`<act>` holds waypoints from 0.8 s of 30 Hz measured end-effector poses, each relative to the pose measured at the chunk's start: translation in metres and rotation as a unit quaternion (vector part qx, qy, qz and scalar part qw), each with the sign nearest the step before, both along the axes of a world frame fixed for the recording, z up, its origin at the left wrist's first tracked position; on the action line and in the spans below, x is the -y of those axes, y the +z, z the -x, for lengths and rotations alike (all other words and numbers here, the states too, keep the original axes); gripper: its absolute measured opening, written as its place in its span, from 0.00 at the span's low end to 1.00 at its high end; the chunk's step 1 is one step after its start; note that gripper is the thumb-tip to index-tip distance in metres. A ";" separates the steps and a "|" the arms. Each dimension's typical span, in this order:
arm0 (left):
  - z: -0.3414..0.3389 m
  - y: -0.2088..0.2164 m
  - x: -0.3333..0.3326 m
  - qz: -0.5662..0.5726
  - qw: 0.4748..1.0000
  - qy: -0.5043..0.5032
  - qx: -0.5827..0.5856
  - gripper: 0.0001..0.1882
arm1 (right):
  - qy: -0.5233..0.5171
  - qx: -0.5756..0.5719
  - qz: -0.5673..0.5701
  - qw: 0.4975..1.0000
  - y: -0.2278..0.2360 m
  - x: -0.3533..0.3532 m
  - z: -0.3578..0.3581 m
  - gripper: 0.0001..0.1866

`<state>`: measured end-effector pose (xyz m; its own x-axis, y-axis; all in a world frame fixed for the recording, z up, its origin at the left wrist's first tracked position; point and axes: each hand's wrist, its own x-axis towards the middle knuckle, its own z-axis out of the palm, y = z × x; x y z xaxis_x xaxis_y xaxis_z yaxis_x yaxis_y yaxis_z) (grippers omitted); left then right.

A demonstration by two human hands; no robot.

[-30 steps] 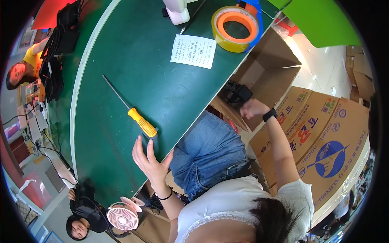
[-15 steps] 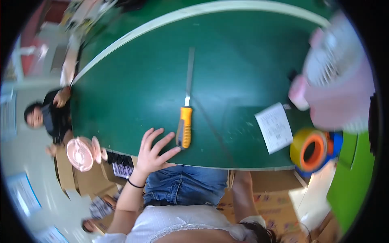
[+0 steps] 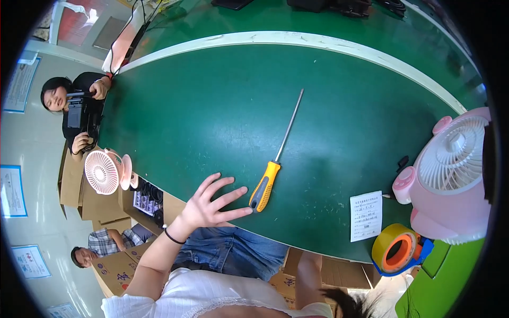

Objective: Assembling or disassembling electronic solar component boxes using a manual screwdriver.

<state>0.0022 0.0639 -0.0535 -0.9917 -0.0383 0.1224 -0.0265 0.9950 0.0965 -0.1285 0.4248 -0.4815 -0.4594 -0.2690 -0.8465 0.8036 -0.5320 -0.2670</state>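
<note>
A screwdriver [image 3: 265, 185] with a yellow and grey handle and a long thin metal shaft lies on the green tabletop [image 3: 212, 122]. Its tip points away from me, slightly to the right. Just left of the handle is my left hand [image 3: 212, 204], fingers spread and holding nothing. The fingertip nearest the screwdriver is at the butt of the handle; whether it touches I cannot tell. Of my right arm only the forearm [image 3: 308, 275] shows, below the table's near edge, and the hand itself is hidden.
At the right are a pink fan [image 3: 442, 212], a handwritten paper slip [image 3: 366, 217] and a tape dispenser [image 3: 384, 249] with yellow tape. A small pink fan [image 3: 102, 172] stands on the left. A pale strip [image 3: 254, 38] borders the far side. Two people sit at left, near cardboard boxes [image 3: 114, 270].
The whole view has turned and shifted, so the screwdriver and table edge appear tilted and the picture is sharper. My left hand stays spread beside the screwdriver handle.
</note>
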 end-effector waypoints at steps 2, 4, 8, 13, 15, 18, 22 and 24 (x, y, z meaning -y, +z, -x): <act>0.006 0.000 0.002 0.002 1.000 -0.016 -0.001 0.43 | -0.047 -0.003 -0.011 0.999 0.006 0.003 0.007 0.17; 0.006 -0.001 0.003 0.019 0.999 -0.023 0.019 0.46 | -0.096 -0.005 -0.019 0.995 0.016 -0.003 0.008 0.17; 0.006 -0.004 -0.003 0.000 1.000 -0.001 0.008 0.46 | -0.267 0.073 -0.069 0.959 0.026 -0.034 -0.015 0.19; 0.014 -0.013 -0.004 -0.020 0.998 -0.012 -0.053 0.48 | -0.255 -0.033 -0.035 0.966 0.046 -0.086 -0.035 0.20; 0.017 -0.013 -0.006 -0.029 0.997 -0.015 -0.072 0.44 | -0.211 -0.147 0.068 0.964 0.090 -0.073 -0.054 0.19; 0.019 -0.013 -0.008 -0.028 0.997 -0.020 -0.073 0.42 | -0.344 -0.077 -0.023 0.936 0.170 -0.031 -0.055 0.15; 0.018 -0.018 -0.014 -0.051 0.992 -0.056 -0.099 0.41 | -0.418 -0.166 -0.001 0.893 0.269 0.002 -0.079 0.13; 0.014 -0.018 -0.012 -0.061 0.985 -0.078 -0.141 0.39 | -0.407 -0.211 0.018 0.889 0.334 0.022 -0.091 0.10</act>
<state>-0.0118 0.0756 -0.0718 -0.9137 0.0815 0.3982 0.1717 0.9654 0.1963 -0.0372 0.4032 -0.1473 -0.7888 0.2750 -0.5497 -0.0190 -0.9048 -0.4254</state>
